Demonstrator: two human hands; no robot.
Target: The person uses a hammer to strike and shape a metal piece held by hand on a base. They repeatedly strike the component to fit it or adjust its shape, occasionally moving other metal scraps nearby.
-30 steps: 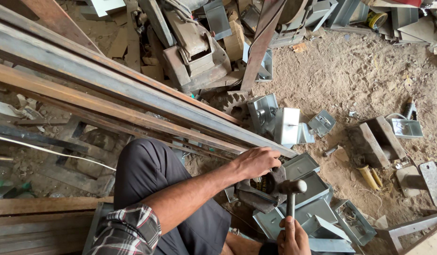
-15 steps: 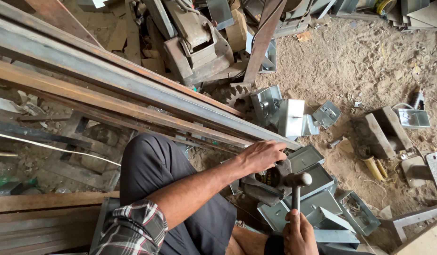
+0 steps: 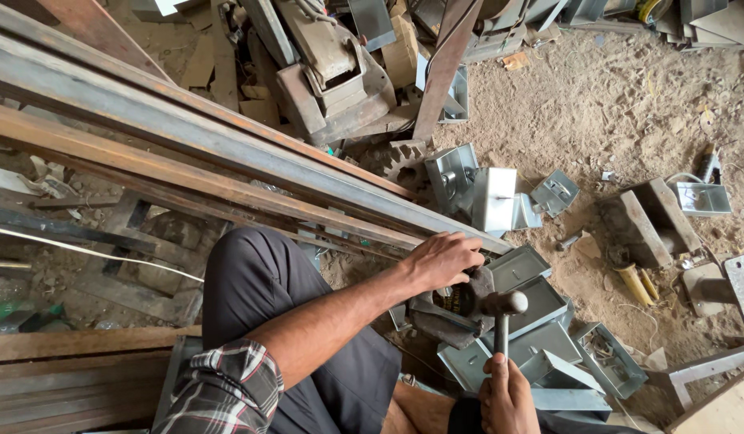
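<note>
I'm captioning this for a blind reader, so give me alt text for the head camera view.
Seen from above, a seated person's right hand grips a hammer over a dark metal block, which the left hand steadies. Grey metal boxes lie around on the sandy floor, beside long steel beams.

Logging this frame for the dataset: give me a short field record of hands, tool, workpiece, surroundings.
left hand: pressed on a dark metal block, holding it down
right hand: gripping the hammer by its handle
hammer head: at the block, beside the left hand's fingers
under the block: grey sheet-metal boxes, piled
ground: sandy floor, more boxes scattered
left of the person: long rusty steel bars lying diagonally
clothing: plaid sleeve, dark trousers
</note>
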